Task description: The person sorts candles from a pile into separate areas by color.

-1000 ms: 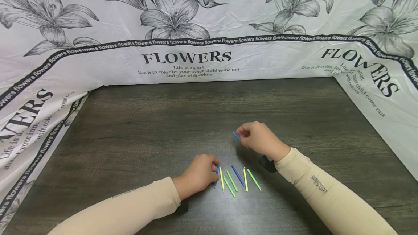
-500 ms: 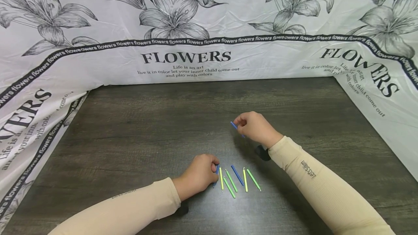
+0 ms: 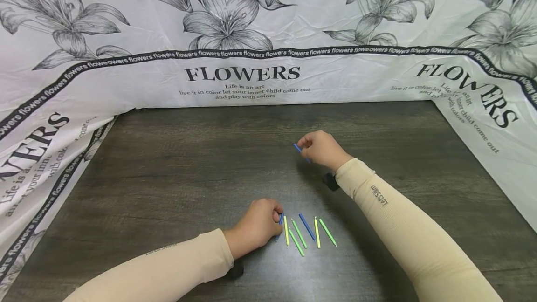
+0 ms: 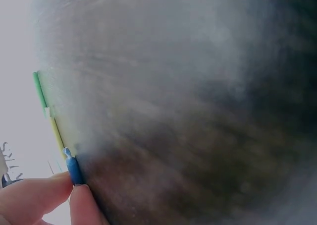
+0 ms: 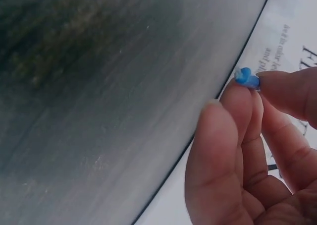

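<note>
Between thumb and fingers, my right hand point(image 3: 323, 149) pinches a thin blue candle point(image 3: 297, 147) over the middle of the table. Its wick end point(image 5: 242, 76) shows in the right wrist view. Lower in the head view, my left hand point(image 3: 260, 220) pinches another blue candle point(image 3: 281, 218) at the left end of a loose row. That candle point(image 4: 74, 170) has its wick pointing up in the left wrist view. Beside it lie a yellow candle point(image 3: 286, 232), two green candles point(image 3: 299, 233), a blue candle point(image 3: 307, 227), a second yellow candle point(image 3: 317, 233) and a green candle point(image 3: 328, 233).
The dark wood-grain table point(image 3: 201, 153) is bordered at the back and sides by a white cloth point(image 3: 138, 83) printed with flowers and lettering. A small black object point(image 3: 330, 181) sits under the right wrist, another point(image 3: 236, 270) under the left.
My right hand has moved up and slightly left, farther over the table, with the blue candle in its fingers. The left hand and the row of candles have stayed in place.
</note>
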Action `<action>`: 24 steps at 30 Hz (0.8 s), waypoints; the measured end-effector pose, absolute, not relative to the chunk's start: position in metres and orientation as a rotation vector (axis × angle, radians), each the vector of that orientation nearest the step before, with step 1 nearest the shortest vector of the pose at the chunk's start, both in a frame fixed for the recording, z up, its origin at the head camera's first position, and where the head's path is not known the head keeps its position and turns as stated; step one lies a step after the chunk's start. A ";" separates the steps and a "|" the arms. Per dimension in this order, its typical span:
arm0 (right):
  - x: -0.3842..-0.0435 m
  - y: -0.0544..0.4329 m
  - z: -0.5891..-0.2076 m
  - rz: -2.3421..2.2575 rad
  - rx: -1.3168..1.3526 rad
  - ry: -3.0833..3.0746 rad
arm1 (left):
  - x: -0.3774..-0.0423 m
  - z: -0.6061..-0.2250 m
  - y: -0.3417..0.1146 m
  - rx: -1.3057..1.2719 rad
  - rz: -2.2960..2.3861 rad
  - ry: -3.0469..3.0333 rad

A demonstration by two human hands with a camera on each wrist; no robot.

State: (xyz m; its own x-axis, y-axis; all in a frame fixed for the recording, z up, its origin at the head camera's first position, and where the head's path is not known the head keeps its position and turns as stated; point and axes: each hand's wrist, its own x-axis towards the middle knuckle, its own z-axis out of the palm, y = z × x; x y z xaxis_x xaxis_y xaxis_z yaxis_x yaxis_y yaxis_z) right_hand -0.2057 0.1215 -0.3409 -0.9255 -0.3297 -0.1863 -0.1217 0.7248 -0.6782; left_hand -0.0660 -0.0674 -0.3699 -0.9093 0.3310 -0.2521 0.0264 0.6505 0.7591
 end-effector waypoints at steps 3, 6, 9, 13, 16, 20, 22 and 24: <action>-0.212 0.120 -0.343 -1.010 -0.337 2.632 | -0.066 -0.370 -0.067 0.284 1.136 2.511; -0.217 0.119 -0.345 -1.006 -0.324 2.627 | -0.066 -0.370 -0.067 0.293 1.135 2.520; -0.221 0.117 -0.347 -0.994 -0.309 2.624 | -0.066 -0.370 -0.067 0.298 1.136 2.530; -0.227 0.116 -0.351 -0.979 -0.286 2.631 | -0.066 -0.369 -0.067 0.293 1.143 2.530; -0.231 0.114 -0.352 -0.965 -0.271 2.639 | -0.066 -0.369 -0.067 0.289 1.145 2.528; -0.235 0.112 -0.354 -0.957 -0.247 2.645 | -0.066 -0.369 -0.068 0.291 1.144 2.531; -0.238 0.112 -0.356 -0.953 -0.241 2.654 | -0.066 -0.370 -0.067 0.291 1.144 2.532; -0.240 0.111 -0.358 -0.947 -0.234 2.663 | -0.066 -0.370 -0.067 0.290 1.145 2.532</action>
